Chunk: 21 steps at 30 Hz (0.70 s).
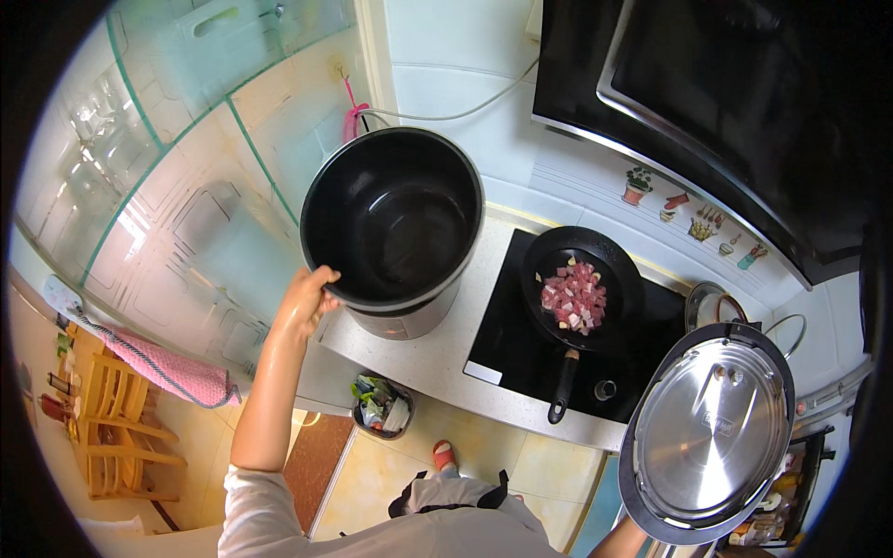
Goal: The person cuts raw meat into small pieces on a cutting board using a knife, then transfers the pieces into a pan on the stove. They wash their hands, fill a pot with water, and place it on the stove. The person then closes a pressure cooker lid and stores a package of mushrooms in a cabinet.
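My left hand (310,300) grips the near-left rim of a large black-lined inner pot (398,216), thumb over the edge. Nothing shows inside the pot. Beneath it, the grey body of an electric cooker (404,321) stands on the counter; I cannot tell whether the pot is seated or raised. On the right, a stainless-steel-lined lid with a dark rim (711,425) is held up, its underside facing me. My right hand is hidden behind this lid; only my right forearm (621,540) shows below it.
A black frying pan (621,272) with diced raw meat (575,296) rests on a black cooktop (509,314), handle toward me. A range hood (698,104) overhangs it. Behind the lid sits a glass pot lid (701,307). A filled waste bin (382,404) stands below the counter (432,370).
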Motion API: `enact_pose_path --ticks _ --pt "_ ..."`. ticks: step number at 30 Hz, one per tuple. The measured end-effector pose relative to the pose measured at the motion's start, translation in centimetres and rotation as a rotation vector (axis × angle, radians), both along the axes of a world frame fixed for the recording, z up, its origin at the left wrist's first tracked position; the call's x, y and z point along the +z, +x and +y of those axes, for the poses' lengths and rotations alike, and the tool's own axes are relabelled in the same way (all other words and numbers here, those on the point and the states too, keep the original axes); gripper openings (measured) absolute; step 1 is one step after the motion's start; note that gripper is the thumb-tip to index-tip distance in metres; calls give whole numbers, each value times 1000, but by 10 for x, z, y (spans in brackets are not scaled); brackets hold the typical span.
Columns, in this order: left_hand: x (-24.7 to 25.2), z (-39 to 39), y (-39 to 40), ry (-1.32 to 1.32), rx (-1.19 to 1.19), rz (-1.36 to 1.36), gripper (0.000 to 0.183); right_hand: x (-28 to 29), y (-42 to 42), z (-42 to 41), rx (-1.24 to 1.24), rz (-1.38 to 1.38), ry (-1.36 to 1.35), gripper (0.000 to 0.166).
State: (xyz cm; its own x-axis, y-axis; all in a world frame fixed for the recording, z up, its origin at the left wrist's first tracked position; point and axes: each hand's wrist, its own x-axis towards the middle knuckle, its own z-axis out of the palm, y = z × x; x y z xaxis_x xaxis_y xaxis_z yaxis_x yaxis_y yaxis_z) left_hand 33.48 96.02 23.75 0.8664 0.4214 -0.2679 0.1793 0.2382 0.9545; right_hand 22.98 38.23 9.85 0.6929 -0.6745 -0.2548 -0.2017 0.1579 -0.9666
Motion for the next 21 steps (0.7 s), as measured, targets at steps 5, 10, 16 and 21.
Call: enact_pose_path --ticks 5,10,16,21 --pt "-27 40 38 60 -5 78 20 -4 1 5 22 24 8 50" --pt "-59 54 57 2 -53 142 25 -6 -2 8 17 52 1 49" --pt "-75 54 76 93 -127 295 36 -7 -5 10 10 71 3 48" --pt "-69 52 80 239 -161 368 38 -10 -5 13 14 75 15 47"
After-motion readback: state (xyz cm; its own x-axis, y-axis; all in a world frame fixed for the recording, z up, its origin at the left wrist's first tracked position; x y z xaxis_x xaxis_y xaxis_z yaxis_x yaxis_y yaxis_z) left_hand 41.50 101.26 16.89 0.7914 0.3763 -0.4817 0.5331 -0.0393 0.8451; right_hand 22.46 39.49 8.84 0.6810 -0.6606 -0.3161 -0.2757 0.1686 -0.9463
